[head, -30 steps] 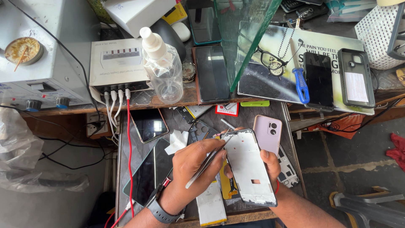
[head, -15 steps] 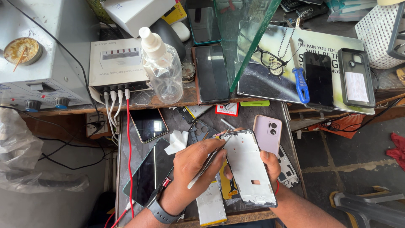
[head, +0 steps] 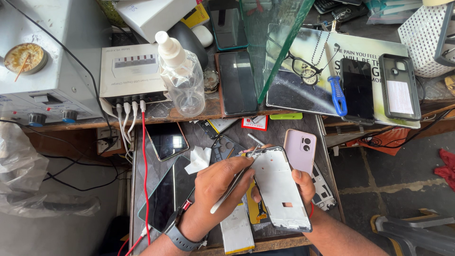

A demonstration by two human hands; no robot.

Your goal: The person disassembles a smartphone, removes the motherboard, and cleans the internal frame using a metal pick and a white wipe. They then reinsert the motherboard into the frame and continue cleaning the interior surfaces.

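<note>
Tweezers, pinched in the left hand, probe the frame edge. Right hand grips the frame; best kept steady, tips shallow.

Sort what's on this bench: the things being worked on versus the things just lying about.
In hand:
left hand with tweezers
right hand holding the phone frame

Lying about:
pink phone back
spray bottle
blue screwdriver
glasses
battery
dark phone
</note>
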